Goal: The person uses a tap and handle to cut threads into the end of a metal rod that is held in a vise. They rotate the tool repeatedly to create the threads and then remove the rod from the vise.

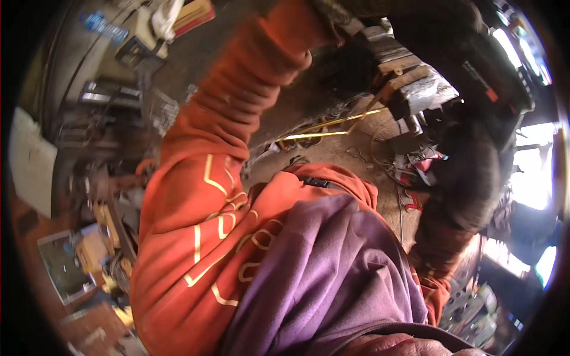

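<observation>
My left arm, in an orange sleeve [231, 107], stretches up from the left side of my body to the upper edge. Its far end meets dark, blurred shapes, and I cannot make out my left hand there. Beside the sleeve's end is a stack of wooden and silvery blocks [409, 80]. My right side shows only a bit of orange sleeve [438, 293] at the lower right, next to a dark, bulky cloth shape [475, 166]. I cannot tell whether this shape is my arm or another person's. My right hand does not show.
Thin yellow bars [332, 133] lie below the blocks, near red tools [412, 199] and loose cables on the brown floor. At the upper left are a plastic bottle [104, 26] and a red-edged box [193, 16]. A pale board [32, 160] leans at the left, above cluttered boxes.
</observation>
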